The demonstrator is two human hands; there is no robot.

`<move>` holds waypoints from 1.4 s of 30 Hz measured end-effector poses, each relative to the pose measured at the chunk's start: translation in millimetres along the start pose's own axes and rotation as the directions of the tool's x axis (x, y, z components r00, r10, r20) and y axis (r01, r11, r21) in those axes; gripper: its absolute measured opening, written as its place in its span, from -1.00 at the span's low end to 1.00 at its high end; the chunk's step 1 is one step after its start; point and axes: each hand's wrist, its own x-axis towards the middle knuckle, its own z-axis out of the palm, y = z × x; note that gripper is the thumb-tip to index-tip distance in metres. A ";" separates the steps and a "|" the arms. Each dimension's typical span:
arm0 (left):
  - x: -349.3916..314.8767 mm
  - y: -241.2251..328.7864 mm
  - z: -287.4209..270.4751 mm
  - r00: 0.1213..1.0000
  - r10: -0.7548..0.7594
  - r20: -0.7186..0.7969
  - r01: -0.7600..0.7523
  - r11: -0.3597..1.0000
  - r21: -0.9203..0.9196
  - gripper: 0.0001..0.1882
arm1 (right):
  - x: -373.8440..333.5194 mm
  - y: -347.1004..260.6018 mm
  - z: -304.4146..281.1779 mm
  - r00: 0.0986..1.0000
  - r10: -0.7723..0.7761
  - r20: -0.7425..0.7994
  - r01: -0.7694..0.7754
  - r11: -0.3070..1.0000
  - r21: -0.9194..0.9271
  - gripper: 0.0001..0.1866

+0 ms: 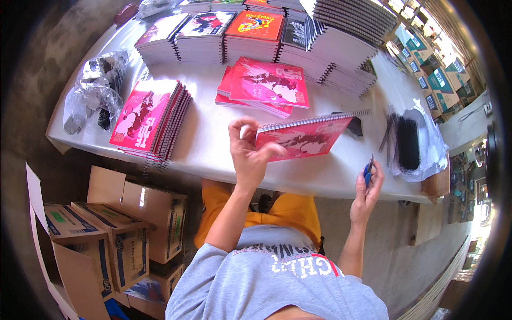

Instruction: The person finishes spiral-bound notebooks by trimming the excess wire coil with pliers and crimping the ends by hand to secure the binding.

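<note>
My left hand [248, 156] grips a pink spiral notebook [308, 140] by its left end, tilted up over the table with the coil edge on top. The coil sticks out a little past the notebook's right end. In my right hand [366, 193], off to the right near the table edge, is a small pair of blue-handled pliers [368, 173], tips pointing up and apart from the notebook. Behind the held notebook lies a loose pile of pink notebooks [269, 82]. A neater stack of pink spiral notebooks [146, 114] stands to the left.
Tall stacks of spiral notebooks [253, 32] line the table's far side. Black coils lie on a plastic bag [426, 144] at right; another clear bag [96, 90] sits at left. Cardboard boxes [114, 234] stand on the floor at lower left. A dark object [354, 127] lies behind the held notebook.
</note>
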 end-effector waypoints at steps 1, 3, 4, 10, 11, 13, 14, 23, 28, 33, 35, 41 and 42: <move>0.9 -0.3 0.7 1.000 0.002 0.029 -0.002 1.000 0.001 -0.75 | -5.2 -14.9 8.3 1.000 0.007 -0.015 -0.007 1.000 0.004 -0.58; 1.6 -4.9 -7.1 0.969 0.092 0.231 -0.190 0.874 0.448 -0.74 | -12.6 -43.5 21.0 0.967 -0.122 0.224 0.134 0.990 -0.041 -0.56; -0.9 -5.8 -3.1 0.972 0.152 0.177 -0.216 0.871 0.442 -0.77 | -10.2 -58.8 28.0 0.910 -0.229 0.345 0.291 0.947 -0.139 -0.54; -9.5 -5.4 2.0 0.952 0.288 0.109 -0.307 0.873 0.378 -0.72 | -6.2 -95.0 55.8 0.800 -0.405 0.443 0.575 0.727 -0.376 -0.49; -11.0 -3.3 3.0 0.942 0.315 0.115 -0.334 0.849 0.410 -0.69 | -4.8 -98.7 55.8 0.797 -0.413 0.440 0.587 0.703 -0.403 -0.49; -10.5 3.9 8.6 0.914 0.376 0.154 -0.404 0.800 0.444 -0.65 | -2.6 -103.0 54.4 0.795 -0.400 0.455 0.591 0.680 -0.435 -0.49; -10.4 6.5 10.7 0.879 0.435 0.193 -0.472 0.741 0.478 -0.61 | -1.7 -103.7 54.7 0.796 -0.377 0.473 0.588 0.667 -0.458 -0.49; -13.2 9.9 13.7 0.809 0.528 0.257 -0.572 0.609 0.550 -0.48 | 3.0 -96.5 46.7 0.741 0.048 0.670 0.029 0.994 -0.104 -0.65; -14.7 11.1 11.5 0.835 0.495 0.240 -0.532 0.618 0.578 -0.53 | -1.9 -81.1 51.2 0.481 0.188 0.856 -0.684 0.691 0.232 -0.69; -2.2 18.7 7.3 0.970 0.190 -0.148 -0.132 0.933 0.336 -0.65 | 6.7 -56.1 30.4 0.863 -0.005 0.505 0.127 0.970 -0.207 -0.55; 3.4 13.8 -5.9 0.983 0.151 -0.100 -0.114 0.946 0.305 -0.69 | 10.6 -13.2 3.8 0.926 0.020 0.378 0.146 0.902 -0.406 -0.52; 1.6 36.8 -15.2 0.992 -0.045 -0.117 0.068 0.977 0.204 -0.78 | 23.8 26.0 -2.8 0.955 0.227 0.193 0.073 0.449 -0.890 -0.36; -0.1 41.9 -14.7 0.995 -0.022 -0.098 0.036 0.989 0.145 -0.79 | 26.1 23.1 3.5 0.962 0.105 0.251 0.148 0.573 -0.806 -0.33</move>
